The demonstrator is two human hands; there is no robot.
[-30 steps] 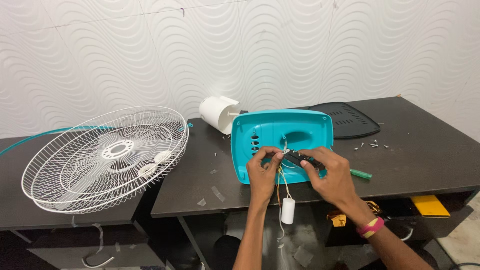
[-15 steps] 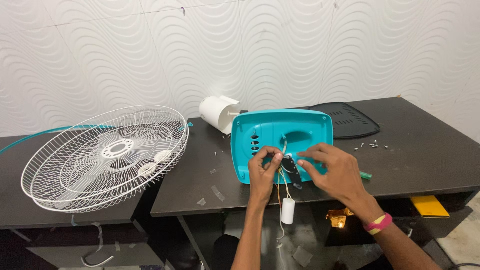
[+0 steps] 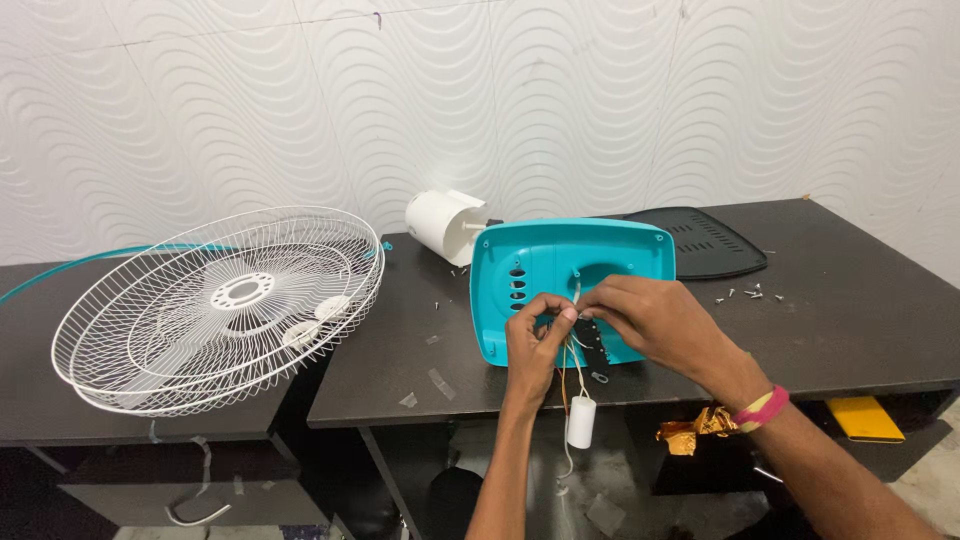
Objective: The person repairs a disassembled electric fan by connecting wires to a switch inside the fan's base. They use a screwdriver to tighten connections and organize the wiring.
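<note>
Fingers of my left hand (image 3: 535,335) are pinching thin wires (image 3: 572,352) at the front edge of the teal fan base (image 3: 560,262), which is lying on the dark table (image 3: 860,330). My right hand (image 3: 650,318) is closing its fingertips on the same wire bundle, just beside the left. A white capacitor (image 3: 581,422) is dangling below the table edge. White fan guards (image 3: 215,305) are resting well apart to the left, small screws (image 3: 750,293) to the right.

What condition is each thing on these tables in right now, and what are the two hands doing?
Teal fan base: tilted up, underside showing.
Wires: pulled out, pinched by both hands.
White capacitor: dangling below table edge.
Wire fan guard: detached, lying flat.
Black cover: removed, lying flat.
Screws: loose.
Left hand: pinching wires.
Right hand: pinching wires.
</note>
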